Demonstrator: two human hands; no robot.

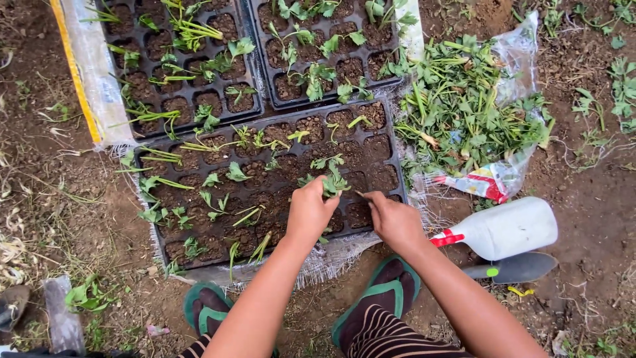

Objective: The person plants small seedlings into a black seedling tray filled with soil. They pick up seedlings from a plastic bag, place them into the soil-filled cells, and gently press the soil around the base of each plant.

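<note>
A black seedling tray point(391, 156) filled with dark soil lies on the ground in front of me, many of its cells holding small green cuttings. My left hand point(310, 211) pinches a leafy green cutting point(333, 181) over a cell near the tray's front right. Just to its right, my right hand point(392, 219) grips a thin stick point(361, 195) whose tip points into the soil beside that cutting. Both forearms reach in from the bottom edge.
Two more black trays point(255, 63) with cuttings sit behind. A heap of green cuttings point(464, 106) lies on a plastic bag at the right. A white plastic bottle point(507, 227) and a dark trowel point(513, 268) lie near my right. My feet wear green sandals point(387, 292).
</note>
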